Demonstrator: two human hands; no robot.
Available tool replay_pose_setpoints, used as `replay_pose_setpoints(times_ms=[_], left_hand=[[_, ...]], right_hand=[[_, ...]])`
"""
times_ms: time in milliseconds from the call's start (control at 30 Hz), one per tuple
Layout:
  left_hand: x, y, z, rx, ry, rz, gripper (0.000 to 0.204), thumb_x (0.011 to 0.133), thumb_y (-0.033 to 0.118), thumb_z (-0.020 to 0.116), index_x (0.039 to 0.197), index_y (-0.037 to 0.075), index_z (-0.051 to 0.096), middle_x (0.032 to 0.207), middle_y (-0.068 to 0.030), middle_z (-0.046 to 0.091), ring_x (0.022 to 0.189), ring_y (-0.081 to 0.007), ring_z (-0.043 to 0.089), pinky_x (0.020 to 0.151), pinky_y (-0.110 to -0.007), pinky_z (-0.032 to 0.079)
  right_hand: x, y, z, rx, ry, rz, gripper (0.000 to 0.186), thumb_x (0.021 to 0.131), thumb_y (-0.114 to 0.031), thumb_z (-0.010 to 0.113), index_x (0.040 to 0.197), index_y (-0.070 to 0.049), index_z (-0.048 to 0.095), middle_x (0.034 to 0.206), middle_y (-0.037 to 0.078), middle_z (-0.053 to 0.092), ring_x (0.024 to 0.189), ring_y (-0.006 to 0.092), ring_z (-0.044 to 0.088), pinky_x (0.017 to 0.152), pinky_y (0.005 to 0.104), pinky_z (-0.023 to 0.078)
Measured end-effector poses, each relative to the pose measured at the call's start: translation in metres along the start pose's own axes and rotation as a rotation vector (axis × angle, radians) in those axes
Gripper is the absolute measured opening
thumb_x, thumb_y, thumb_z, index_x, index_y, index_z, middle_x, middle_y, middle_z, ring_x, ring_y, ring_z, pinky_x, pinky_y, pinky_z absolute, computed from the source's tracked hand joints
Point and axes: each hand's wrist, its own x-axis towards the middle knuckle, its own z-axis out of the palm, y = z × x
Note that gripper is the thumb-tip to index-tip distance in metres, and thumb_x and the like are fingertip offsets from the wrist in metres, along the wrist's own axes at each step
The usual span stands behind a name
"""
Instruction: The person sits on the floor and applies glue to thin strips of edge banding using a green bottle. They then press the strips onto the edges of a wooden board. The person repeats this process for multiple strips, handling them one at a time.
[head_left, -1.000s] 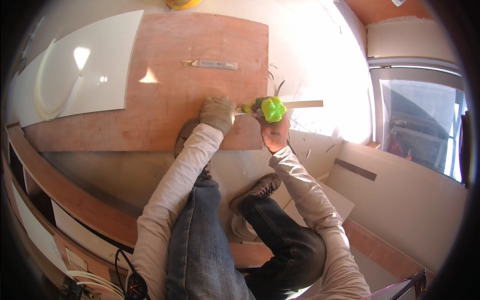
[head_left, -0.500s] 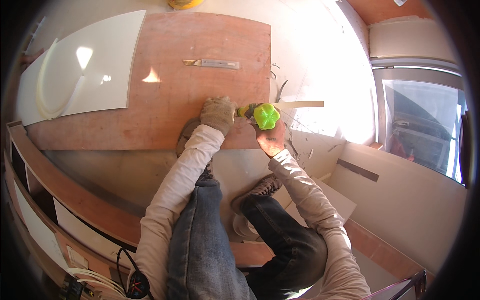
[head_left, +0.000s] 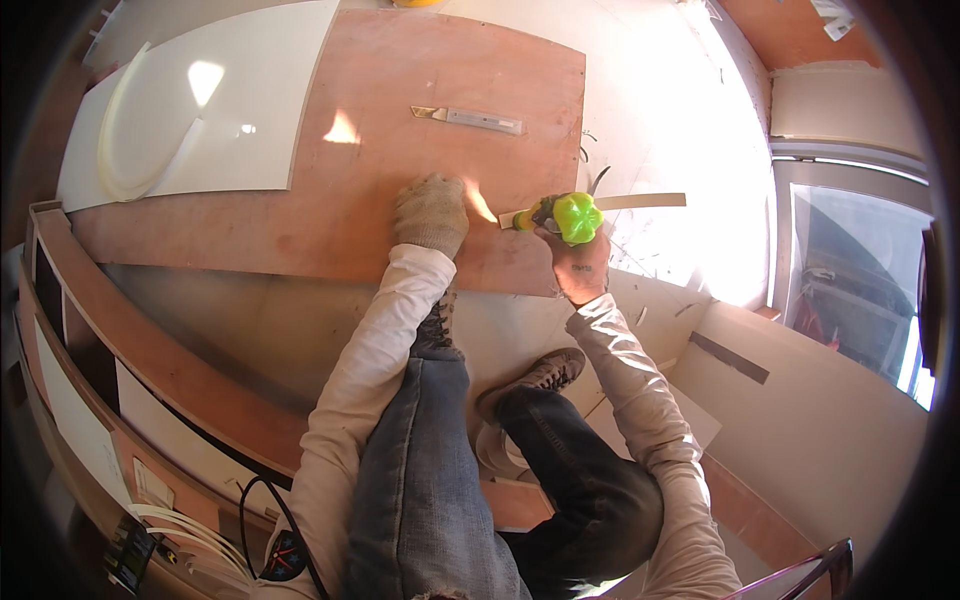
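Note:
My left hand [head_left: 432, 215], in a knitted work glove, rests on a reddish-brown wooden board [head_left: 360, 240] with its fingers curled; what they hold, if anything, is hidden. To its right my bare right hand [head_left: 582, 268] grips a bright green plastic bottle [head_left: 578, 218]. The bottle's lobed base faces up, and its yellow and dark end points left. Under it a narrow pale strip [head_left: 650, 201] crosses the board's right edge. Farther back on the board lies a cutter knife [head_left: 468, 120], blade to the left, touched by neither hand.
A glossy white panel [head_left: 230, 120] covers the board's left part, with a curled pale strip [head_left: 112, 150] on it. A curved wooden frame [head_left: 170, 330] stands at the left. Dark offcuts [head_left: 600, 180] lie beside the board. A glazed door [head_left: 855, 270] is at the right.
My left hand has drawn away from the bottle's yellow end, so a gap now parts the hands. The pale strip's left end shows on the board. The whole view has shifted.

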Motion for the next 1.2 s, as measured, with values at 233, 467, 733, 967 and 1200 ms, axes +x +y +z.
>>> replay_pose_setpoints(times_ms=[233,467,733,967,1200], left_hand=[[0.004,0.011,-0.004,0.155,-0.13,0.106,0.025,0.083,0.033,0.062,0.098,0.013,0.064,0.096,-0.0072,0.063,0.097,-0.0263,0.059,0.086,-0.043,0.043],[0.006,0.009,0.0,0.176,-0.095,0.148,0.022,0.082,0.032,0.065,0.095,0.014,0.066,0.095,-0.0059,0.065,0.097,-0.0254,0.061,0.083,-0.041,0.044],[0.005,0.013,-0.003,0.169,-0.076,0.151,0.018,0.084,0.03,0.063,0.093,0.014,0.067,0.096,-0.0068,0.065,0.095,-0.0254,0.063,0.08,-0.042,0.045],[0.004,0.009,-0.002,0.13,-0.041,0.169,0.019,0.083,0.03,0.063,0.093,0.014,0.067,0.097,-0.0069,0.064,0.097,-0.0265,0.062,0.082,-0.042,0.045],[0.007,0.009,-0.002,0.135,-0.124,0.16,0.02,0.085,0.03,0.06,0.097,0.015,0.067,0.101,-0.0069,0.064,0.098,-0.0258,0.062,0.085,-0.042,0.043]], right_hand=[[0.007,0.008,-0.006,0.07,0.066,0.074,0.038,0.074,-0.012,0.079,0.104,-0.002,0.057,0.091,0.013,0.068,0.084,0.0295,0.066,0.074,0.0361,0.051],[0.0,-0.007,0.02,-0.07,-0.092,-0.126,0.046,0.074,-0.009,0.076,0.113,-0.005,0.052,0.101,0.015,0.065,0.09,0.0383,0.063,0.077,0.0395,0.05],[-0.004,-0.004,0.007,0.011,-0.121,-0.048,0.051,0.074,-0.015,0.079,0.115,-0.005,0.051,0.1,0.015,0.065,0.092,0.0369,0.063,0.076,0.0402,0.051],[0.001,-0.011,0.015,-0.001,-0.125,-0.079,0.045,0.076,-0.001,0.066,0.117,-0.006,0.048,0.103,0.018,0.063,0.093,0.0423,0.06,0.078,0.0439,0.05],[0.007,-0.013,0.012,-0.007,-0.104,-0.114,0.044,0.076,-0.002,0.067,0.116,-0.005,0.048,0.1,0.02,0.063,0.093,0.0412,0.061,0.076,0.0438,0.05]])
